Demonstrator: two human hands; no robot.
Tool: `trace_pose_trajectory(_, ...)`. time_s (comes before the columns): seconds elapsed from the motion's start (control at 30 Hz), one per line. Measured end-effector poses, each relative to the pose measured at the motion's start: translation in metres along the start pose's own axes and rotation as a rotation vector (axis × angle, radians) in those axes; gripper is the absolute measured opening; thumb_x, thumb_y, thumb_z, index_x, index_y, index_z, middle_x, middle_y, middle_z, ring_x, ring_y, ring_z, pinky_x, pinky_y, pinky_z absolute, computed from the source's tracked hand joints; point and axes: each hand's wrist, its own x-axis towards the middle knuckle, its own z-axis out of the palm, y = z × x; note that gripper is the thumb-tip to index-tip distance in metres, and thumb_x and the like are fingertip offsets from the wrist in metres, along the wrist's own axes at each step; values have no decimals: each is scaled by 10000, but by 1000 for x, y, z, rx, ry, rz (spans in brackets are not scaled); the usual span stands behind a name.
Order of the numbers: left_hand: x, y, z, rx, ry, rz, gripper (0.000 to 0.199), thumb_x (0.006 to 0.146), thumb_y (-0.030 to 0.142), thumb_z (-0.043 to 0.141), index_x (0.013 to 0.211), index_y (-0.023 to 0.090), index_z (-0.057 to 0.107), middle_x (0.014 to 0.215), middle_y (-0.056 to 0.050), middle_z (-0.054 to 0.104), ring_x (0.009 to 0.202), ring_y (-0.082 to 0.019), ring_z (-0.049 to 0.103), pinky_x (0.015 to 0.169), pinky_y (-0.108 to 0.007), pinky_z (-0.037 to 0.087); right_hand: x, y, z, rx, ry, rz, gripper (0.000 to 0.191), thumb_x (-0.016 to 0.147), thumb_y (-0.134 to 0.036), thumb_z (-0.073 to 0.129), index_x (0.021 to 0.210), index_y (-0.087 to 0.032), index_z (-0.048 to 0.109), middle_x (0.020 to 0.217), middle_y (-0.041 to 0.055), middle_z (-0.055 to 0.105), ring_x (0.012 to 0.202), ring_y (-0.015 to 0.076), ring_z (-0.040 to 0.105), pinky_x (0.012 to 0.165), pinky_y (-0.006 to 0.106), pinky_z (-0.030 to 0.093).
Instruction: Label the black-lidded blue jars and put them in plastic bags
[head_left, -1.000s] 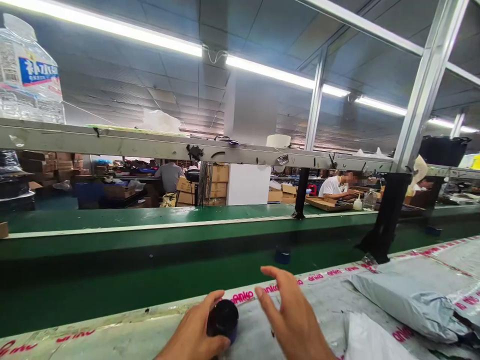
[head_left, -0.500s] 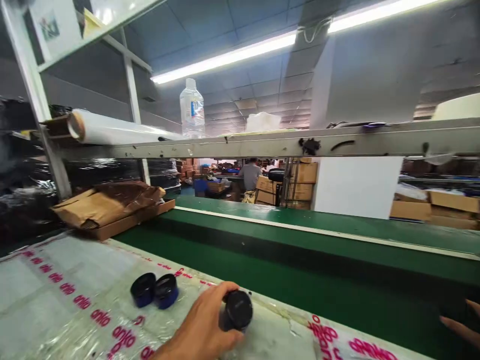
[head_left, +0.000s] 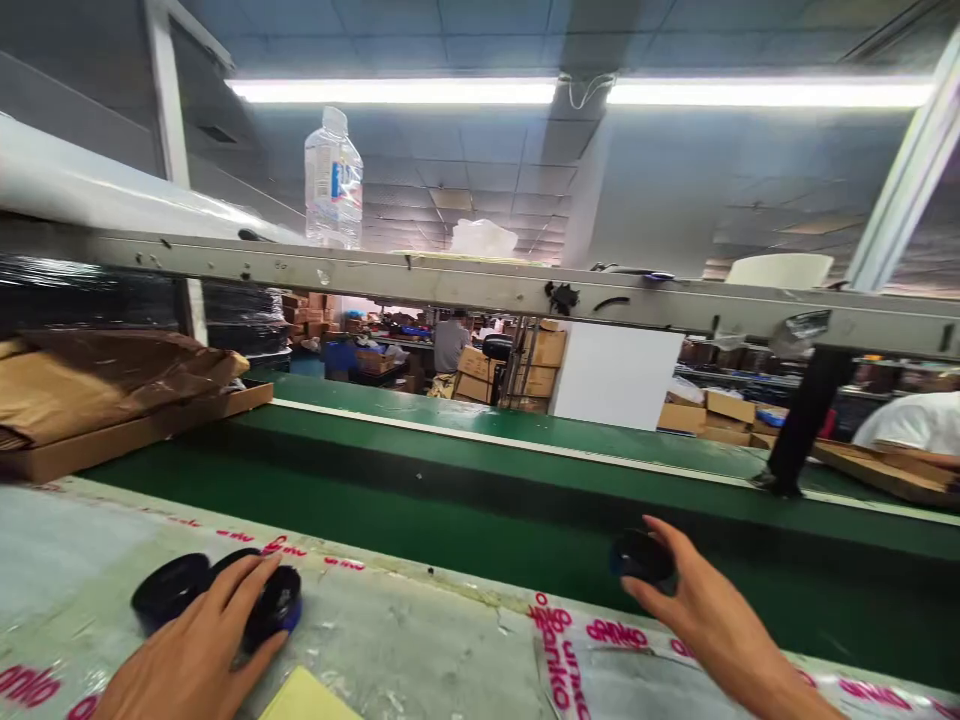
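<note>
My left hand (head_left: pixel 196 650) rests on two small dark round jars with blue bases (head_left: pixel 276 605) standing side by side on the plastic-covered bench (head_left: pixel 420 650); its fingers lie over the right one. My right hand (head_left: pixel 701 610) reaches out over the green conveyor belt (head_left: pixel 465 520) and holds another small dark round jar (head_left: pixel 637 556) at its fingertips, just above the belt's near edge.
A cardboard tray with brown paper (head_left: pixel 112 400) sits at the left end of the belt. A water bottle (head_left: pixel 333 180) stands on the metal rail (head_left: pixel 480 285) overhead. A yellow sheet (head_left: pixel 304 697) lies near me. Another person in white (head_left: pixel 907 425) works at far right.
The view swung right again. My left hand let go of the jar it held and moved onto the two jars at left. My right hand now holds a jar over the belt.
</note>
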Motion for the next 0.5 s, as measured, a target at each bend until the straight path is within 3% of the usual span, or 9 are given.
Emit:
trace_pose_trajectory(0.07,0,7,0,-19,30,29,611,861,477,463,1363,147,574,1501,-178,509,1021,-394,713,835,-540,592,-23,-31,-4,70,-106,-30,700,812,-467,615,1447,-211,468,1272,97,702,1115,272,688,930,383,548)
trace_pose_trajectory(0.17,-6,46,-12,-173,113,170,576,866,566,572,1352,258,600,1485,-96,549,1165,-377,664,948,-532,574,-57,-68,-8,158,-166,-71,701,836,-432,603,1488,-262,406,1352,93,642,1183,284,648,953,421,536)
trace_pose_trajectory(0.2,-8,66,-19,-290,76,242,533,864,577,605,1320,302,623,1434,-62,603,1216,-358,638,1008,-516,549,-66,-76,-7,172,-135,-89,688,833,-427,597,1478,-273,415,1339,90,644,1148,286,663,914,419,551)
trace_pose_trajectory(0.27,-10,111,-31,-555,-158,314,527,877,541,632,1351,313,601,1430,-56,608,1324,-327,556,1111,-481,472,-82,-89,-1,191,-76,-133,660,825,-417,594,1453,-281,440,1294,86,657,1082,285,686,844,408,570)
trace_pose_trajectory(0.37,-4,173,-42,-992,-571,202,721,841,483,714,1483,278,457,1517,-91,511,1359,-299,511,1119,-447,454,-97,-102,11,255,-57,-183,637,807,-381,596,1421,-263,475,1241,89,677,1071,294,684,847,415,568)
trace_pose_trajectory(0.43,3,200,-42,-1212,-702,211,805,753,360,804,1473,239,464,1473,-99,553,1335,-288,523,1118,-428,437,-101,-104,16,327,-112,-187,655,770,-343,603,1406,-228,497,1251,105,680,1113,307,666,900,430,549)
trace_pose_trajectory(0.5,8,212,-36,-1361,-792,196,750,673,234,820,1375,200,559,1298,-89,681,1170,-281,632,1005,-397,501,-103,-99,15,365,-197,-160,695,722,-315,602,1402,-203,508,1312,121,661,1164,318,641,920,433,533)
